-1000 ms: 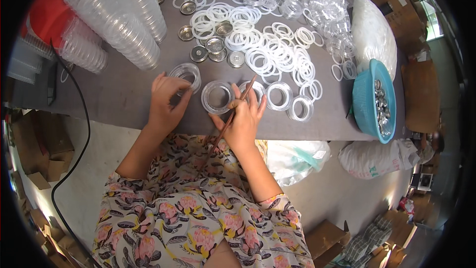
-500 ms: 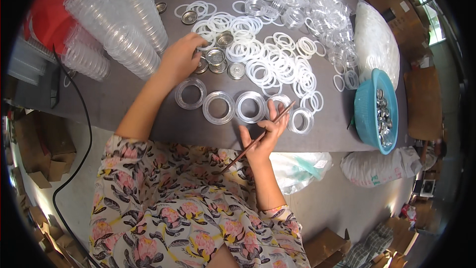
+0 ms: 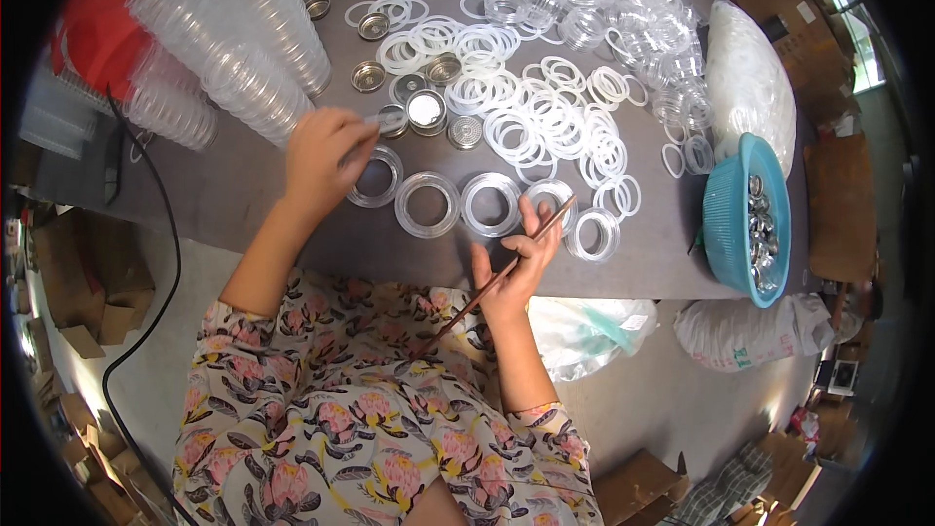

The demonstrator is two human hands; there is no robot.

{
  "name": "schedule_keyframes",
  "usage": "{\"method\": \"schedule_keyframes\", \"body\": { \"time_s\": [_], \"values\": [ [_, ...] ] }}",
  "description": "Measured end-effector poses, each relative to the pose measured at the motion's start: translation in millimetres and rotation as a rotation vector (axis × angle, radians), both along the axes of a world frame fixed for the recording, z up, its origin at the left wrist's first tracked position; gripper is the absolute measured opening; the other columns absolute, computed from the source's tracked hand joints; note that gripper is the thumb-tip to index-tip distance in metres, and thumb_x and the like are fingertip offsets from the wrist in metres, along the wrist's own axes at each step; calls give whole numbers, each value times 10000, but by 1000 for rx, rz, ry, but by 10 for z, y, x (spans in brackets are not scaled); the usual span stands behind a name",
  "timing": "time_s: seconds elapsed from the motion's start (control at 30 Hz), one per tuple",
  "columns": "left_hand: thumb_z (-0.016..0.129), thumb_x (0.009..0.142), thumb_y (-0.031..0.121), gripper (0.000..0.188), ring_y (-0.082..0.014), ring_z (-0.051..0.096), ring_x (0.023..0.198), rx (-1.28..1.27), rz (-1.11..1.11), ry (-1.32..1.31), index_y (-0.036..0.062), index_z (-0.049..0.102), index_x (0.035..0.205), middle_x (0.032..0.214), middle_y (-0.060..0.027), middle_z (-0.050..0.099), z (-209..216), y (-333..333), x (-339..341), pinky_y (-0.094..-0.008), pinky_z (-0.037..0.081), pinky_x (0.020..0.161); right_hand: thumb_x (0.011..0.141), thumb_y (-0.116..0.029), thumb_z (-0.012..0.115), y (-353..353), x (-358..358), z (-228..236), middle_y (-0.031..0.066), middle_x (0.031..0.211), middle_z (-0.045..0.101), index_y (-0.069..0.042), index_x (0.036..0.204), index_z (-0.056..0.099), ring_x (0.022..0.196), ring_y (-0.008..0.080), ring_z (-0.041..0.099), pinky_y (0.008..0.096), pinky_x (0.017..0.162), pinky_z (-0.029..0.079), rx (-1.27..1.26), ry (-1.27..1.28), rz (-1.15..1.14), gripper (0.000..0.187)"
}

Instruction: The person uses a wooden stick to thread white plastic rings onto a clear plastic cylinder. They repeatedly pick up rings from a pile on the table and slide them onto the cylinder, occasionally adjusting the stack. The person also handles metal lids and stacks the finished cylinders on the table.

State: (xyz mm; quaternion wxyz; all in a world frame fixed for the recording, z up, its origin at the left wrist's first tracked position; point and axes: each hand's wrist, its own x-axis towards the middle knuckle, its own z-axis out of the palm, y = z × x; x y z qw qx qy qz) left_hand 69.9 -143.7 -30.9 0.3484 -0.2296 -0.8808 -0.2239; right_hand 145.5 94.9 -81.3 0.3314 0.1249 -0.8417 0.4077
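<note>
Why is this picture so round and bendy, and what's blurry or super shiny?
In the head view, black rounds off the corners and the table curves along its front edge, as through fisheye lenses; in the head view too, the left hand looks smeared, probably motion blur, while the right hand is clearer; one metal cap there glares white, and the upper-right window looks bright.

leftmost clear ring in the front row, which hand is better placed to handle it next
Likely the left hand: nearest that ring, though possibly holding something blurred; the right hand, farther off, holds a stick.
</note>
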Motion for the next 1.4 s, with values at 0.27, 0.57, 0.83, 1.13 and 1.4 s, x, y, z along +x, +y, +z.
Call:
{"method": "schedule_keyframes", "body": {
  "time_s": [0.27,0.57,0.83,1.13,1.4],
  "values": [
    [676,651,52,203,-196,520,722,-167,-105,-142,89,607,839,801,-3,559,31,-76,509,-330,366,634,706,-206,726,-4,4,11,186,1204,526,-104,844,406,1177,405,405,527,1014,176,-28,6,-12,363],
    [658,656,32,186,-198,509,801,-284,-215,-385,87,595,822,813,-9,556,238,-145,440,-331,355,704,705,-198,724,3,4,8,187,1182,541,-103,842,406,1177,402,407,511,1016,185,-30,13,-16,358],
    [636,687,46,138,-192,490,833,-395,-277,-579,86,603,815,791,-17,538,451,-156,308,-330,336,753,708,-198,722,13,-1,-2,182,1187,542,-111,846,402,1182,392,408,510,1012,188,-28,8,-7,359],
    [610,745,99,126,-274,545,873,-104,-112,-464,53,613,862,847,-94,572,193,4,-557,-379,419,756,712,-197,720,17,4,21,176,1198,535,-112,854,396,1187,386,402,515,1007,195,-34,4,11,364],
    [624,704,241,235,-282,599,749,-265,330,-524,33,641,813,750,-138,619,-63,304,-1255,-385,438,757,714,-193,719,29,16,10,176,1186,544,-110,852,410,1179,377,410,518,1008,199,-42,9,1,349]
  ]
}}
